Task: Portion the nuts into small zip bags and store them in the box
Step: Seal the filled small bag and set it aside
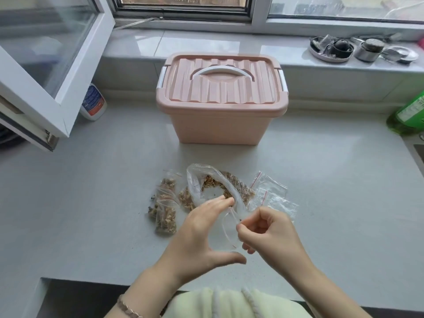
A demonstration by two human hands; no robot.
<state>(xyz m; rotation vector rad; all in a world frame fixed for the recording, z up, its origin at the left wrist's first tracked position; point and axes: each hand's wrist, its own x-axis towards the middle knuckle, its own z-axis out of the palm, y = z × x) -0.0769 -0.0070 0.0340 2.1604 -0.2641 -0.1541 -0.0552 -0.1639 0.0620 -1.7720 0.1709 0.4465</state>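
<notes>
Both forearms reach forward — left hand point(202, 228) spread, fingers straight, thumb wide; right hand point(270, 230) curled, pinching a zip bag point(227, 235).

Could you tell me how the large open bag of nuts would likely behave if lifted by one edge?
Probably floppy: the large bag is thin, crumpled film. Its mouth gapes, so loose nuts may well spill. Likely bottom-heavy, sagging around them.

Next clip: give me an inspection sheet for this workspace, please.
Surface: grey countertop.
Job's things: pink box, lid shut; large nut bag open; filled zip bags to its left; empty zip bags to its right.
Clutter: white bottle, green bottle, metal items on the sill.
Hands: left hand reaches into the large nut bag; right hand pinches a small zip bag.
Cables: nothing seen.
Surroundings: window sash open at the left.
</notes>
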